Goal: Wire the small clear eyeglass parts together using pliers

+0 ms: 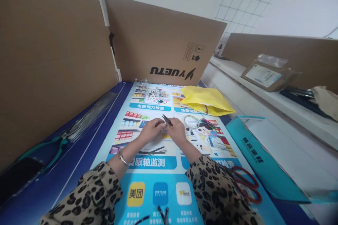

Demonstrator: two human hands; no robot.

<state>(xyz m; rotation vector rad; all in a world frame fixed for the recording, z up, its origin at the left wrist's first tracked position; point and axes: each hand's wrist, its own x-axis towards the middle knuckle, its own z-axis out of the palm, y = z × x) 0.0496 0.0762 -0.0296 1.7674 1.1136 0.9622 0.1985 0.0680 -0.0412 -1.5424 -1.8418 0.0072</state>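
Observation:
My right hand (176, 130) is closed around small pliers (167, 120) with dark, pointed jaws, which tilt up and to the left. Close beside it, my left hand (151, 129) has its fingers pinched near the jaws. What those fingertips hold is too small to make out. Both hands are over the middle of a printed poster (148, 179). A ring-shaped coil of thin wire (192, 122) lies just right of my right hand, with a bundle of coloured cords (208, 123) next to it.
A yellow bag (208, 100) lies behind the coil. Red-handled scissors (246, 184) rest by my right sleeve, near a teal box (271, 165). Teal-handled pliers (59, 147) and thin wires (89, 114) are at left. Cardboard panels (158, 38) stand behind and left.

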